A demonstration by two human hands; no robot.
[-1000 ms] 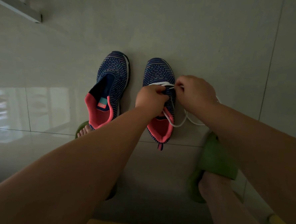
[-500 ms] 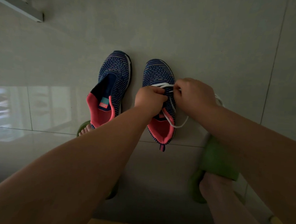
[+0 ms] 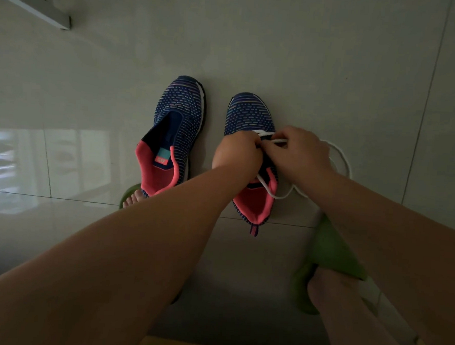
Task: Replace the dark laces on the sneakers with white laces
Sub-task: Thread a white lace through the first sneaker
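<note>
Centre-right of frame: left hand (image 3: 235, 154) grips right sneaker (image 3: 251, 115) to steady it, right hand (image 3: 299, 150) pinches white lace (image 3: 341, 158) w/ fingertips, prob. threading eyelets; left sneaker (image 3: 181, 108) laceless.

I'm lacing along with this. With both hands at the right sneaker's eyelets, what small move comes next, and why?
Probably draw the white lace through with the right hand while the left hand steadies the right sneaker: only the front row looks laced, and slack loops lie on the floor beside it.
</note>
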